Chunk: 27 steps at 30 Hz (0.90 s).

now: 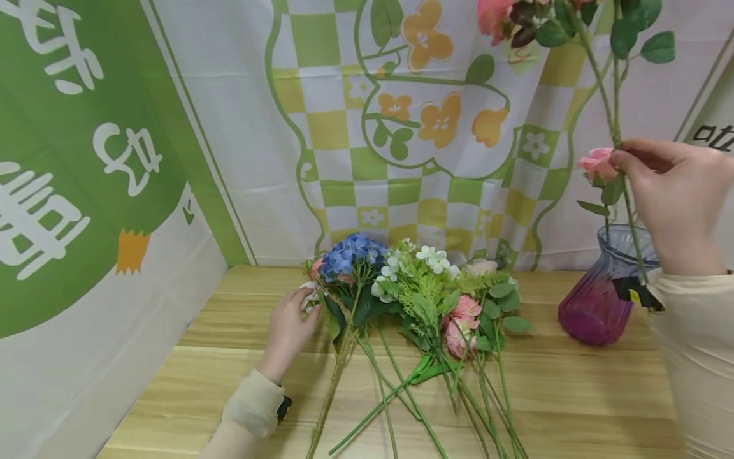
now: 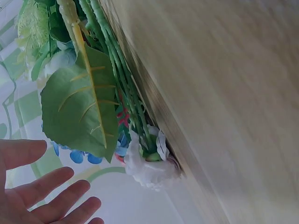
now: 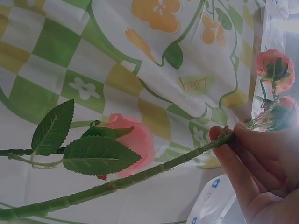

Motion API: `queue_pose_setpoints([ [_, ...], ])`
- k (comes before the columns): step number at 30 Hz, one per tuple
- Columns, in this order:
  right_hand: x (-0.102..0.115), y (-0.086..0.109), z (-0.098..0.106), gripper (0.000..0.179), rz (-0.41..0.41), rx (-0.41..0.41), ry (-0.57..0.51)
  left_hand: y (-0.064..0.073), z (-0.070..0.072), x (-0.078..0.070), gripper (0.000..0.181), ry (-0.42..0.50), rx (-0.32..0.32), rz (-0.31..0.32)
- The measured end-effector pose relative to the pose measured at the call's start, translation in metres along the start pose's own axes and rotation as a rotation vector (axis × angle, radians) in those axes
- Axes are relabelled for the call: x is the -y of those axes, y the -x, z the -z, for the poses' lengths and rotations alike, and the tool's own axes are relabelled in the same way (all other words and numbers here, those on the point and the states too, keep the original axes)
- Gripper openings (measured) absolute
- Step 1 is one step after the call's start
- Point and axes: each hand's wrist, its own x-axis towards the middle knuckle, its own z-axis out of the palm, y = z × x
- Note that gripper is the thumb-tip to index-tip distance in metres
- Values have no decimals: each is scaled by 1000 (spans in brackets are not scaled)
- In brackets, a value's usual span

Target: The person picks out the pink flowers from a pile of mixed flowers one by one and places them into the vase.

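Observation:
My right hand (image 1: 682, 197) pinches the green stem (image 3: 154, 172) of a tall artificial spray with pink flowers (image 1: 494, 16) above the vase. A glass vase (image 1: 596, 312), clear blue at the rim and magenta below, stands at the table's right. The held stem's lower end overlaps its mouth; I cannot tell if it is inside. A single pink rose (image 1: 597, 164) rises from the vase. On the left, my left hand (image 1: 289, 325) has its fingers extended beside a white flower (image 2: 152, 170) and a blue hydrangea (image 1: 352, 255), gripping nothing.
Several artificial stems lie across the wooden table (image 1: 229, 357), including white blossoms (image 1: 432, 260), pink carnation-like flowers (image 1: 461, 331) and green leaves. Bright green scissors-like handles (image 1: 430, 370) lie among the stems. A printed cloth (image 1: 241, 127) hangs behind the table.

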Motion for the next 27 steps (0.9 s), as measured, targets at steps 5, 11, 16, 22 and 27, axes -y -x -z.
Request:
queue_pose_setpoints([
  [5, 1, -4, 2, 28, -67, 15, -85, -1, 1, 2, 39, -10, -10, -14],
  [11, 8, -11, 10, 25, -117, 26, -252, -1, 1, 3, 39, -15, -11, -17],
  [16, 21, -18, 17, 24, -142, -9, -410, -1, 2, 3, 39, -18, -23, -17],
  [22, 36, -19, 21, 23, -129, -24, -466, -2, 2, 3, 38, -32, -24, -31],
  [27, 43, -18, 21, 21, -124, -19, -564, -1, 1, 3, 38, -21, -17, -18],
])
